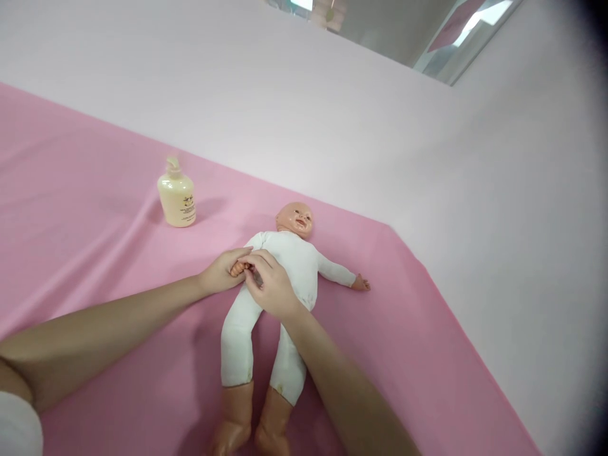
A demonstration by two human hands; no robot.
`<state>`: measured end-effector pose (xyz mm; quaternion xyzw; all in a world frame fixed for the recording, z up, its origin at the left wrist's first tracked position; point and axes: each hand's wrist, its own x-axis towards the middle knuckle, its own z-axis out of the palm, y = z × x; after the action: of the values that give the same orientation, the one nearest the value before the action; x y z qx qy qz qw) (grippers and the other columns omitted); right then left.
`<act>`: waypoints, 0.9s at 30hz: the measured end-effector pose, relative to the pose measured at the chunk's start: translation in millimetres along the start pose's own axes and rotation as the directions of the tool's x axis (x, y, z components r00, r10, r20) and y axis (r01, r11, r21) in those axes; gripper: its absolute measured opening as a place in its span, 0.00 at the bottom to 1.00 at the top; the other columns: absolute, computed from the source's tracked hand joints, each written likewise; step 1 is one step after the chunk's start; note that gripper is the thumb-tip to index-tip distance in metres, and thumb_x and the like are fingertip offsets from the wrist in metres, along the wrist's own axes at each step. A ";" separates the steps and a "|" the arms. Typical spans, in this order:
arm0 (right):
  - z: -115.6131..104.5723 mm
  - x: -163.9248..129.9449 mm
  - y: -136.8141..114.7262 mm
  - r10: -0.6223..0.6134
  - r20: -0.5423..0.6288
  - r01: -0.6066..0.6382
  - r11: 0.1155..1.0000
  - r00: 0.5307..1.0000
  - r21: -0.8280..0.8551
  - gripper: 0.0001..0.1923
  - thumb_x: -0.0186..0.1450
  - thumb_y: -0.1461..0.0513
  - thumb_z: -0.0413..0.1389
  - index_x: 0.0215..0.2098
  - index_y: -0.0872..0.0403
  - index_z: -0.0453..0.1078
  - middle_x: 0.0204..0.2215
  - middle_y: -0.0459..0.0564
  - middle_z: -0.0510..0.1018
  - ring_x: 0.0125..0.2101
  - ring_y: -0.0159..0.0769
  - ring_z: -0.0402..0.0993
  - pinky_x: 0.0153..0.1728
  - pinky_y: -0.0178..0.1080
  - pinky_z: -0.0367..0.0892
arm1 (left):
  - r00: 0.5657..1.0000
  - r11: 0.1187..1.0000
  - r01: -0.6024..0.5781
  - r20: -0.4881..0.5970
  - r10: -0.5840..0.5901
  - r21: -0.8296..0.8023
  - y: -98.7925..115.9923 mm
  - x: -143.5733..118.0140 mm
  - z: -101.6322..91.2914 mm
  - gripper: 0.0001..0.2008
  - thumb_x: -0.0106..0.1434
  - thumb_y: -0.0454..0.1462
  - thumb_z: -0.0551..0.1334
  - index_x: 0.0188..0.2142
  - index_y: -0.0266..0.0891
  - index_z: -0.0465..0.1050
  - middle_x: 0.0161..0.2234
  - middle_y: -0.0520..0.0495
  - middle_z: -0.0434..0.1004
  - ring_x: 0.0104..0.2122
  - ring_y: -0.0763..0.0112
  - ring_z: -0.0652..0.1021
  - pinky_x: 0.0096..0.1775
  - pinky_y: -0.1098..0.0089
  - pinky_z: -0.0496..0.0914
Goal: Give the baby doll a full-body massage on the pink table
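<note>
A baby doll (298,266) with a white cloth body lies on its back, head away from me and feet toward me. My left hand (222,271) is wrapped round the doll's hand (238,269) on the left side, beside its belly. My right hand (272,282) is closed over the same small hand, thumb and fingertips pinching at its fingers. The doll's other arm (338,272) stretches out to the right on the cloth. My hands partly hide the doll's wrist and hip.
A pale yellow pump bottle (177,197) stands upright on the pink cloth (95,234), left of the doll's head. White wall (285,114) rises behind and to the right of the cloth's edge. A window or mirror (394,31) is set high in it.
</note>
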<state>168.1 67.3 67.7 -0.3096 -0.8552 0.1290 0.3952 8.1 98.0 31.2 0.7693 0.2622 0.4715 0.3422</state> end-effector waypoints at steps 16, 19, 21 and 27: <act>-0.5 -0.1 -1.0 0.015 0.051 -0.015 1.000 0.999 -0.009 0.15 0.63 0.70 0.46 0.43 0.54 0.70 0.41 0.52 0.74 0.41 0.34 0.72 0.43 0.38 0.71 | 1.000 0.998 0.022 -0.008 -0.022 0.064 1.0 0.6 3.2 0.13 0.57 0.33 0.59 0.43 0.37 0.67 0.36 0.49 0.75 0.34 0.70 0.77 0.37 0.71 0.73; -0.8 -0.3 -2.0 0.044 0.079 -0.042 0.999 0.996 -0.020 0.14 0.63 0.71 0.46 0.41 0.53 0.70 0.41 0.51 0.72 0.39 0.33 0.72 0.41 0.37 0.71 | 1.000 0.999 0.017 -0.010 -0.017 0.050 2.4 1.9 4.3 0.13 0.55 0.33 0.59 0.41 0.37 0.67 0.35 0.48 0.74 0.35 0.69 0.77 0.37 0.70 0.73; -1.4 0.2 -2.7 0.048 0.106 -0.047 0.999 0.993 -0.013 0.14 0.63 0.71 0.46 0.40 0.53 0.70 0.40 0.50 0.71 0.38 0.32 0.71 0.40 0.37 0.72 | 0.999 0.998 0.038 0.007 -0.038 0.051 3.2 2.1 4.3 0.09 0.54 0.32 0.59 0.37 0.38 0.67 0.33 0.50 0.73 0.33 0.70 0.76 0.35 0.71 0.72; -3.9 2.8 -3.1 -0.015 0.174 0.010 0.999 0.985 0.031 0.16 0.62 0.71 0.48 0.43 0.52 0.70 0.46 0.52 0.69 0.44 0.34 0.69 0.45 0.39 0.71 | 0.993 0.993 0.121 -0.001 -0.121 0.014 -1.0 -0.1 1.9 0.12 0.52 0.31 0.58 0.38 0.39 0.65 0.32 0.51 0.75 0.31 0.72 0.76 0.31 0.73 0.70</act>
<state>168.3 66.5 73.3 -0.2859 -0.8862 0.1661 0.3244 9.8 98.0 29.8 0.7543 0.3115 0.4483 0.3647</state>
